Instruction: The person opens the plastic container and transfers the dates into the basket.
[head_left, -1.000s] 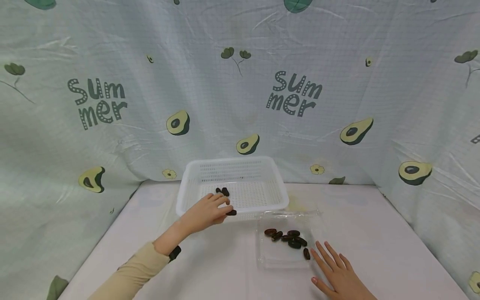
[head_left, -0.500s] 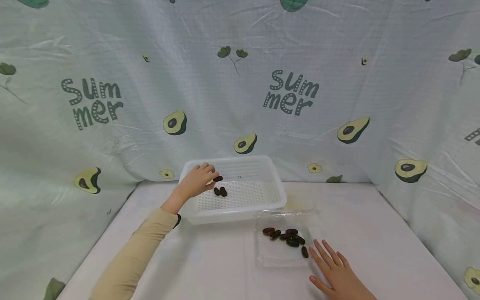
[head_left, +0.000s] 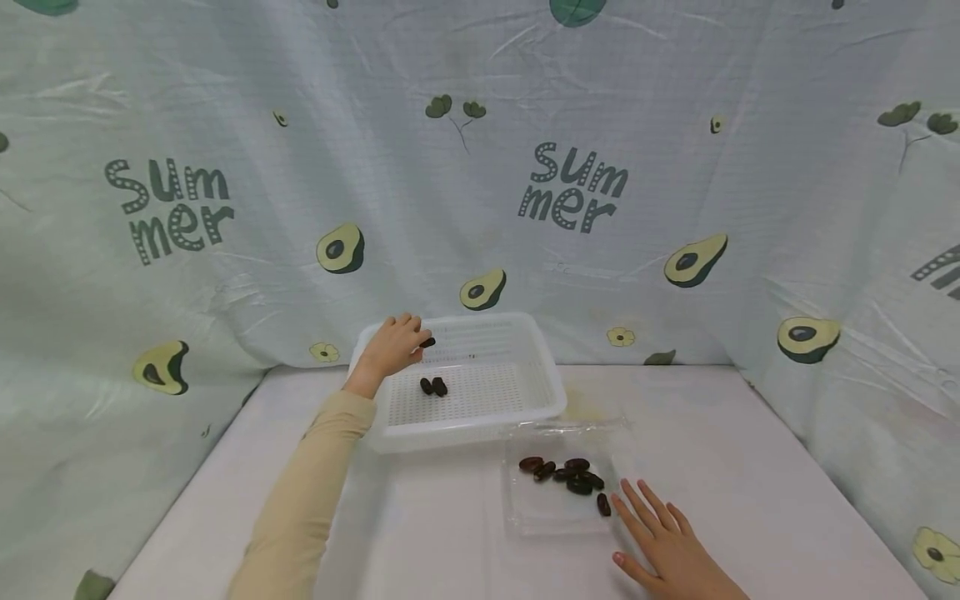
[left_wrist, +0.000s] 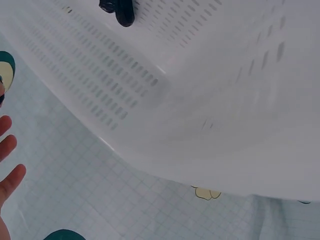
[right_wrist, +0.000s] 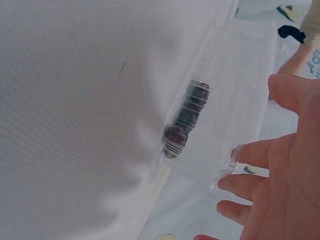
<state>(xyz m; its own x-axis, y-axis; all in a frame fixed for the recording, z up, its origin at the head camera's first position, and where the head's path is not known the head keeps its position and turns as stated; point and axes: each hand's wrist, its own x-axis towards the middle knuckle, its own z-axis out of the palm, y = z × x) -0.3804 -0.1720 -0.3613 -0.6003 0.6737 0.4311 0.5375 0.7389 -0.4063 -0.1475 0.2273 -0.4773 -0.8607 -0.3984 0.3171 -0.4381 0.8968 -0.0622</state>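
Observation:
My left hand (head_left: 393, 345) pinches a dark brown date (head_left: 427, 342) between thumb and fingertips, above the back left part of a white plastic basket (head_left: 468, 432). Two more dates (head_left: 433, 387) lie side by side on the basket floor. In the left wrist view, the left fingers (left_wrist: 11, 181) show only at the left edge, beyond the basket rim. To the right, a clear plastic tray (head_left: 540, 518) holds several dates (head_left: 579, 487). My right hand (head_left: 667, 546), fingers spread, rests at the tray's right side; in the right wrist view its fingertips touch the tray wall (right_wrist: 240, 75).
The basket stands at the back of a white-covered table (head_left: 420, 525), close to a hanging sheet (head_left: 420, 183) printed with avocados. The clear tray sits just in front of the basket's right corner. A dark band (right_wrist: 291, 34) circles the left wrist.
The left hand has carried its date from the basket's front edge, away from me to the back left. Two dates in the basket came into fuller view. The right hand stays by the tray.

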